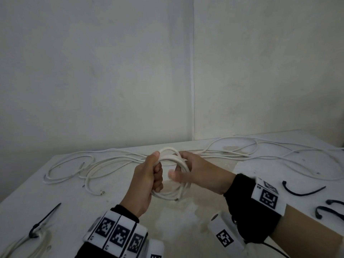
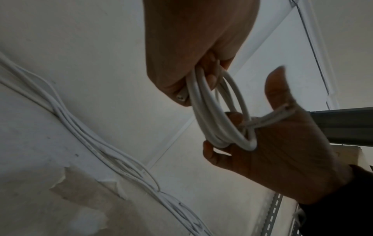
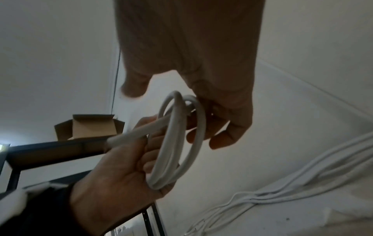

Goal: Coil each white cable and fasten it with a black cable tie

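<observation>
White cable coil [image 1: 172, 175] is hanging above the table [image 1: 93, 205]; left hand [image 1: 147, 183] is gripping its left side, right hand [image 1: 197, 174] is hooking fingers through the right.

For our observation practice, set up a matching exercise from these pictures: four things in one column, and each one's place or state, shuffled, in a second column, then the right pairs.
Things
1. coiled white cable
2. loose white cables
3. spare black cable ties
4. tied bundle

Places or states
A. spread uncoiled along the far side of the table
B. held above the table in the left hand and right hand
C. at the table's near left corner, a black tie around it
D. lying on the table right of the right wrist

Pairs: 1-B, 2-A, 3-D, 4-C
</observation>
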Motion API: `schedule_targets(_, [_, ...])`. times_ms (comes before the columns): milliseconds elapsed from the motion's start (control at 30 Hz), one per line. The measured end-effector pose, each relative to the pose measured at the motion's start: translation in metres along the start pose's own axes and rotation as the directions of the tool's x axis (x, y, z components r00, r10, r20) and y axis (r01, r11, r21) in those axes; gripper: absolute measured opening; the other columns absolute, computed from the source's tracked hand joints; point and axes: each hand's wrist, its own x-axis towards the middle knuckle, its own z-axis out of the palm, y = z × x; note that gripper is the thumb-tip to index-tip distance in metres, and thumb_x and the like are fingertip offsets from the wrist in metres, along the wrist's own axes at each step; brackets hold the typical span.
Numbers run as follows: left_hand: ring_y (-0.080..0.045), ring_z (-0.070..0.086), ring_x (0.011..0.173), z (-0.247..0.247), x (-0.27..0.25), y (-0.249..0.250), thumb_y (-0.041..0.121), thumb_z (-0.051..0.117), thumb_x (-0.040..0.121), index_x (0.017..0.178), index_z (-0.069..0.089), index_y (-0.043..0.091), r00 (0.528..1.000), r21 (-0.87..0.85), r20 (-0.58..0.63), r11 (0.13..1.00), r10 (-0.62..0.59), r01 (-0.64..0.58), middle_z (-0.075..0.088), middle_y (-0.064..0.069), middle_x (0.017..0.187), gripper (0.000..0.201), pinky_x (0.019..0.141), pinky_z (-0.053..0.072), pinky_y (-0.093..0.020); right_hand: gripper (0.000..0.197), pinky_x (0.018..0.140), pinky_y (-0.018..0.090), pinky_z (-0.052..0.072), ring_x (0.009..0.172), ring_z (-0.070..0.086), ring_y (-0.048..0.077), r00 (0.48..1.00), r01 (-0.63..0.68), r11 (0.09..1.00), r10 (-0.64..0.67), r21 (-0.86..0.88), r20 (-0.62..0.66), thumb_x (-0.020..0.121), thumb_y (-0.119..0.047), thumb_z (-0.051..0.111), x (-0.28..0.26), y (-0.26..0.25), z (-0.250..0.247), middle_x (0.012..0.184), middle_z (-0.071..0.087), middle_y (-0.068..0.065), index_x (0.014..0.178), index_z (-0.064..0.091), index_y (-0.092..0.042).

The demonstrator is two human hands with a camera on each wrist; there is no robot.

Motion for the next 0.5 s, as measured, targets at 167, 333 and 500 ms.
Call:
schedule_targets(167, [-0.009,0.017,0.038,-0.0015,0.0013,-0.0034,0.031,0.037,0.096,0.057,0.03,0.017,0.999,-0.036,-0.031,0.999,-0.005,0.004,0.021,0.007,0.044,0.042,0.039,0.022,-0.02,0.07,0.068,0.027,0.047,0.077,0.054,0.015,0.999,0.033,0.965,-0.026,-0.26,0.033,0.071,0.001,0.073,-0.0008,-0.0015,-0.0013,0.081,0.053,0.004,0.124,0.04,-0.029])
schedule_targets(333, [-0.007,0.018,0.035,-0.0077,0.0056,-0.002,0.031,0.038,0.096,0.058,0.029,0.016,0.996,-0.085,-0.087,0.996,0.015,-0.022,0.022,0.009,0.041,0.041,0.036,0.023,-0.018,0.058,0.056,0.02,0.049,0.054,0.057,0.005,0.992,-0.083,0.91,0.038,-0.406,-0.119,0.076,-0.029,0.073,-0.0044,0.0037,0.0004,0.073,0.061,-0.005,0.128,0.047,-0.021])
schedule_targets(500, [-0.006,0.019,0.034,-0.0063,0.0061,-0.0056,0.03,0.039,0.095,0.058,0.029,0.016,0.992,-0.075,-0.12,0.996,0.033,-0.042,0.022,0.009,0.04,0.042,0.036,0.023,-0.017,0.041,0.044,0.022,0.052,0.041,0.058,0.012,0.995,-0.103,0.981,0.1,-0.167,-0.028,0.085,-0.011,0.064,-0.0029,0.0035,0.0046,0.059,0.058,0.008,0.123,0.048,-0.012])
